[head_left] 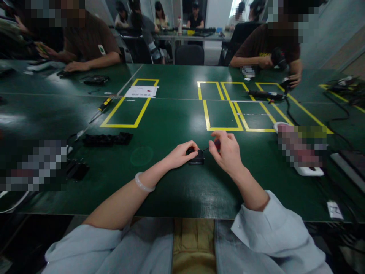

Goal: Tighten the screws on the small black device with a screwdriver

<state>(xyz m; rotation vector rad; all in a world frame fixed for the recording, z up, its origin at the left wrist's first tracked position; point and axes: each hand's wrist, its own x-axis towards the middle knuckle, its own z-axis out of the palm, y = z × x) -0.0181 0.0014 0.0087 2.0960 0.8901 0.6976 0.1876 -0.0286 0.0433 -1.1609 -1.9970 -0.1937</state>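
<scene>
The left hand (181, 154) is pinching a small black part (196, 158) on the table (171, 190); the right hand (226, 152) is gripping a red-handled screwdriver (212, 145), tip just at the part. Work looks midway; parts (107, 139) lying far left are waiting.

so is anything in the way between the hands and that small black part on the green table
Nothing visible. The left hand already rests on the small black block-shaped part, and the right hand holds a thin red-handled tool right beside it on the green table.
</scene>
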